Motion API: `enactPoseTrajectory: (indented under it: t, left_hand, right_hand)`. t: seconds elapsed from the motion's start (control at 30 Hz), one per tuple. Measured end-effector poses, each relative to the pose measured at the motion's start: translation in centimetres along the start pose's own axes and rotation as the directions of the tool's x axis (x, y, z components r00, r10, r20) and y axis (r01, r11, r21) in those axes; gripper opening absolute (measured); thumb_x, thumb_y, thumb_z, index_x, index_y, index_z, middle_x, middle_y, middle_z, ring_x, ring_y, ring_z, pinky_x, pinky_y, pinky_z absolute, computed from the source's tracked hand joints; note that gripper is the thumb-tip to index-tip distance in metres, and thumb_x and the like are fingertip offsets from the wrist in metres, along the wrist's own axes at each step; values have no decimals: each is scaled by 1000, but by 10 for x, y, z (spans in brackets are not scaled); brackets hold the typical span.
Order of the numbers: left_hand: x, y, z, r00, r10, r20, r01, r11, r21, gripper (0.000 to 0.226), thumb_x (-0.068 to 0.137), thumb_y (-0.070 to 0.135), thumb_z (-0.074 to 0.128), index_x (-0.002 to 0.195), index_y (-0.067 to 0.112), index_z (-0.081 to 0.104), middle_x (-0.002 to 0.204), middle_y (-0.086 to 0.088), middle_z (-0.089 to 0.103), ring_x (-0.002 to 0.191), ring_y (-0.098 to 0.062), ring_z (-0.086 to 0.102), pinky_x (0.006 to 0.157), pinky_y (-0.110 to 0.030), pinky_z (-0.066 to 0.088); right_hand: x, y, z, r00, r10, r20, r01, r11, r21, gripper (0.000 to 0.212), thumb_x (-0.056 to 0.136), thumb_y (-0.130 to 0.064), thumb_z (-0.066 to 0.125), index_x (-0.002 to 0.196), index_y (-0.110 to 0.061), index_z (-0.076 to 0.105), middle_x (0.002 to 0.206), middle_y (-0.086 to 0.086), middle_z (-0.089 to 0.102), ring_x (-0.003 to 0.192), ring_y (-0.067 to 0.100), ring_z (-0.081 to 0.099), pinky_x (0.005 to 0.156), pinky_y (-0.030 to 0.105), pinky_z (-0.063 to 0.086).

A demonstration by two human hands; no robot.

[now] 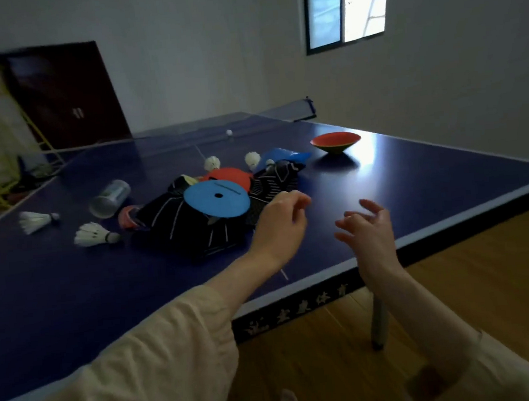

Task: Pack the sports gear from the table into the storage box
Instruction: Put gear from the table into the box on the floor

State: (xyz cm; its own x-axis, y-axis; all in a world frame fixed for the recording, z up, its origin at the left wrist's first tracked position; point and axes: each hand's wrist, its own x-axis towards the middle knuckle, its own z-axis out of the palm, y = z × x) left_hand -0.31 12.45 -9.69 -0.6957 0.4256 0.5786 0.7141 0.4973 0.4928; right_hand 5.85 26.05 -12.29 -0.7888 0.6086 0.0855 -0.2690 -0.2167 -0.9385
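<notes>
both hands are empty: left hand (278,223) loosely curled beside the blue disc (216,199) at frame centre, right hand (366,226) spread open. lift the disc flat so the pile beneath stays put.

four shuttlecocks (95,234), three discs (216,199), one ball (229,132)

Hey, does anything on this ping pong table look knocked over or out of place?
Yes. The clear tube lies on its side, its open end facing the camera, with shuttlecocks scattered loose around it. The red cone sits upside down like a bowl. No storage box is in view.
</notes>
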Motion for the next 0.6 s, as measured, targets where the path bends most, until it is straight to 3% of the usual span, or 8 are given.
enactPoseTrajectory:
  t: [0.1, 0.2, 0.23, 0.3, 0.37, 0.4, 0.47, 0.6]
  left_hand:
    - [0, -47, -29, 995, -84, -60, 97, 959, 267, 26, 89, 9, 55, 112, 17, 64, 115, -3, 56, 110, -22, 47, 92, -31, 43]
    - [-13, -87, -41, 974, -222, -40, 213, 853, 477, 33, 90, 18, 55, 123, 22, 58, 137, -5, 42, 129, -25, 32, 97, -34, 41]
    - [-18, -98, -43, 969, -245, -38, 229, 824, 519, 36, 90, 21, 56, 126, 23, 56, 143, -5, 36, 133, -25, 27, 99, -35, 40]
    - [-25, -116, -42, 964, -261, -50, 245, 803, 544, 39, 91, 25, 55, 130, 24, 53, 148, -4, 31, 137, -25, 24, 102, -36, 38]
    - [-26, -128, -40, 957, -284, -56, 273, 820, 503, 42, 92, 27, 54, 134, 22, 50, 150, -4, 28, 136, -25, 26, 103, -36, 39]
    - [-26, -130, -38, 955, -292, -53, 280, 830, 483, 45, 93, 27, 53, 136, 21, 46, 150, -4, 27, 135, -25, 28, 103, -36, 39]
    - [-24, -133, -34, 959, -277, -58, 271, 837, 475, 50, 93, 28, 52, 141, 18, 40, 150, -6, 24, 134, -25, 31, 103, -36, 40]
    - [-25, -138, -34, 947, -279, -157, 320, 848, 423, 60, 89, 31, 58, 143, 21, 34, 142, -10, 23, 125, -25, 37, 98, -35, 45]
  right_hand:
    - [13, 16, 41, 993, 51, 104, -38, 991, -131, 34, 91, 2, 51, 120, -13, 44, 95, 5, 56, 82, 18, 58, 67, 30, 51]
    - [28, 38, 65, 980, 21, 196, 71, 888, -454, 39, 87, -3, 58, 124, -12, 50, 112, 9, 59, 84, 16, 58, 69, 26, 46]
    - [33, 44, 70, 970, -6, 241, 152, 793, -590, 42, 86, -6, 60, 127, -12, 51, 119, 10, 59, 94, 19, 59, 75, 27, 45]
    - [42, 57, 78, 933, -36, 357, 326, 503, -801, 50, 86, -17, 61, 134, -15, 50, 133, 7, 54, 115, 25, 53, 88, 31, 46]
    - [48, 63, 87, 903, -43, 427, 426, 219, -878, 50, 91, -30, 57, 139, -21, 46, 143, 0, 47, 125, 28, 45, 92, 39, 46]
    - [48, 63, 90, 897, -49, 440, 442, 136, -886, 47, 94, -34, 53, 139, -21, 47, 143, -1, 47, 125, 28, 43, 91, 41, 46]
    - [51, 65, 97, 896, -74, 437, 442, 73, -894, 40, 97, -38, 49, 133, -21, 52, 137, 1, 50, 121, 29, 46, 87, 40, 47]
    - [56, 72, 100, 896, -135, 424, 437, 92, -895, 29, 98, -36, 48, 119, -19, 61, 121, 3, 53, 104, 25, 58, 75, 35, 46]
